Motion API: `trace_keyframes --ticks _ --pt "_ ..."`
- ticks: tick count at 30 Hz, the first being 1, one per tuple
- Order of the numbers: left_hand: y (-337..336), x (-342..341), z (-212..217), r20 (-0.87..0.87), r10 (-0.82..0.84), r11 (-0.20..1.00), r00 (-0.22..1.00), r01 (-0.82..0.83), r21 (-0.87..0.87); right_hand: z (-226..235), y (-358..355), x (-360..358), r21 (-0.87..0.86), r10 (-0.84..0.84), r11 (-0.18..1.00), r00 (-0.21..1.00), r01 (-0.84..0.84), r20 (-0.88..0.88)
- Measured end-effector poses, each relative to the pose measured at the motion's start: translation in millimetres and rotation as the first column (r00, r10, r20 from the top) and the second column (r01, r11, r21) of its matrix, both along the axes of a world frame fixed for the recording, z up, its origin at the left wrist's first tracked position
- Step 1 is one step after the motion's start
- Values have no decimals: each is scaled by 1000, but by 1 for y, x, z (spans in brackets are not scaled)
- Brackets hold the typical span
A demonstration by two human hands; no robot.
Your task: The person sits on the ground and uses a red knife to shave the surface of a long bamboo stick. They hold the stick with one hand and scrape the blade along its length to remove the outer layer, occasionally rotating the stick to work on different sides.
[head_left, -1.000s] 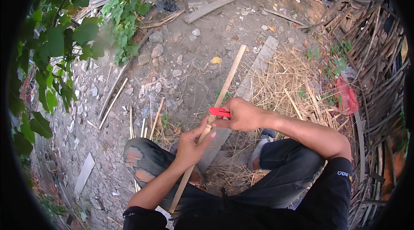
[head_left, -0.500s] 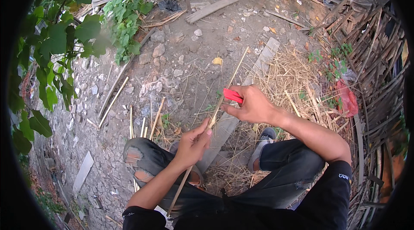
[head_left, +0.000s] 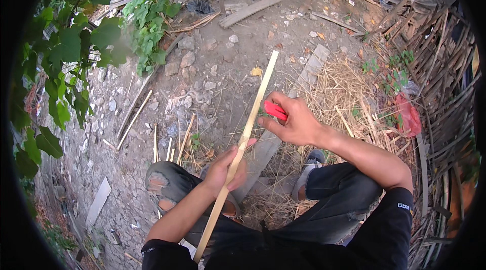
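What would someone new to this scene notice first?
A long pale bamboo strip runs diagonally through the middle, gripped low down by the left hand. Just right of it, the right hand holds a red-handled tool against the strip. Green leafy branches fill the upper left, above stony ground.

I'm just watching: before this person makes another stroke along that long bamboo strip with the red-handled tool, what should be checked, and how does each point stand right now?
1. Left hand grips the bamboo strip firmly: ok, fingers wrapped around it.
2. Right hand has hold of the red-handled tool: ok.
3. Tool set against the strip: ok, it meets the strip's right edge.
4. Blade edge and its direction: cannot tell, hidden by the hand.
5. Left hand clear of the tool: ok, it sits lower on the strip, apart from the right hand.
6. Knees away from the tool: ok, the torn knee lies lower, to the left.
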State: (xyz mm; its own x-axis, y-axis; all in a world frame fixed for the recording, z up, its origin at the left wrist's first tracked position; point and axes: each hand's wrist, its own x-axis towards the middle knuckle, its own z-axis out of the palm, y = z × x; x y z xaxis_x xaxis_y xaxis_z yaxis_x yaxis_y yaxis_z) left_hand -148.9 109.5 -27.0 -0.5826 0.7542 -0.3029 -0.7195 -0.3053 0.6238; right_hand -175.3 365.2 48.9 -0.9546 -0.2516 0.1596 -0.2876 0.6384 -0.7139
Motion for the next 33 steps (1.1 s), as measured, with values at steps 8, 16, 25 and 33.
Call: trace_keyframes --ticks 8,16,25,33 --pt "4 3 3 -294 51 969 954 -119 -218 -2 2 7 127 176 977 984 -173 -13" --pt "0 3 3 -317 71 960 946 -152 -237 -2 -4 12 310 384 879 923 -363 -8" --pt "-4 7 6 -492 -10 942 871 -156 -296 16 20 2 227 87 971 996 -80 -21" --pt "3 7 -1 -342 125 971 931 -186 -151 -7 -10 14 278 158 939 972 -203 175"
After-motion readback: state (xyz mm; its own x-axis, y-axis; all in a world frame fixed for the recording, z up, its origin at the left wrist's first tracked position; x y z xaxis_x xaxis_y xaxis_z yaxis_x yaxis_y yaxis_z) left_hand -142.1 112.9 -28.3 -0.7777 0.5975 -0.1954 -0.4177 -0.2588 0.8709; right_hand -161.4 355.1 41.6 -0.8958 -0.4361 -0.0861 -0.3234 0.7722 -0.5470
